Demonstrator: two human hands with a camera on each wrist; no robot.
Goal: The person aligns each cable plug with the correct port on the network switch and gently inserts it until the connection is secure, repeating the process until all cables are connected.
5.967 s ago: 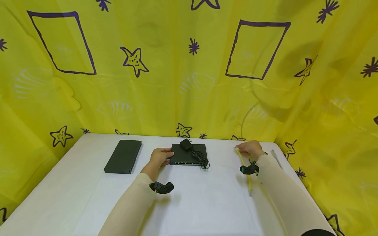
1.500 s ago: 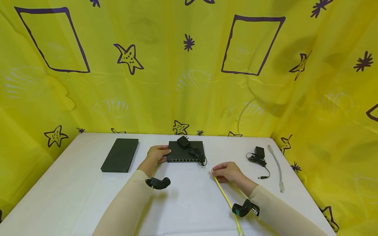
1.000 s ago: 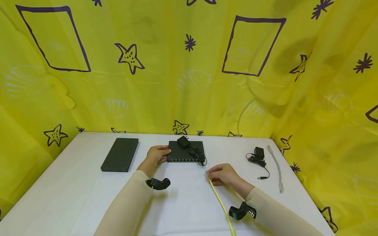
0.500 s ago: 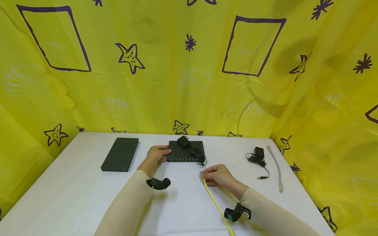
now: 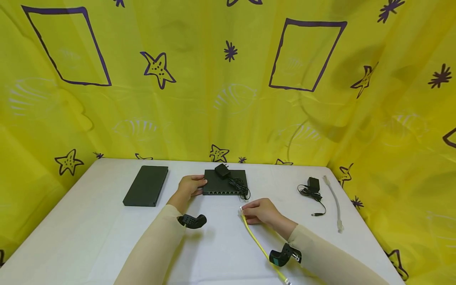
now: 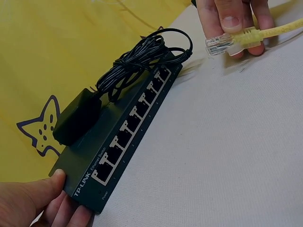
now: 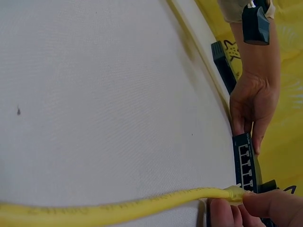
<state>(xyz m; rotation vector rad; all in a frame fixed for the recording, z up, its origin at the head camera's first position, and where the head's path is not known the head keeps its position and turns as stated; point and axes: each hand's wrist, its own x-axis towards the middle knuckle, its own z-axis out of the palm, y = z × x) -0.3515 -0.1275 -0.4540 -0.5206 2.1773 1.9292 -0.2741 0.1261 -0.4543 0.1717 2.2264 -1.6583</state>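
My left hand (image 5: 189,187) grips the left end of a black Ethernet switch (image 6: 102,151), thumb on top and fingers underneath. The row of ports along the switch's front edge shows no plug in it. On top of the switch lies a black power adapter (image 6: 78,116) with its bundled cord (image 6: 137,59). My right hand (image 5: 265,211) pinches one end of a yellow network cable (image 5: 256,239) just behind its clear plug (image 6: 218,45). That plug is apart from the switch, in front of its right end. The cable trails toward the table's near side, its other plug (image 5: 287,281) at the bottom edge.
A flat black box (image 5: 146,186) lies left of the switch on the white table (image 5: 89,221). Toward the right are a second power adapter (image 5: 313,185) and a grey network cable (image 5: 335,204). A yellow patterned curtain (image 5: 199,118) hangs behind and at the sides.
My right hand has brought the yellow cable from the right side of the table leftward, near the front of the switch. The left hand keeps its grip on the switch.
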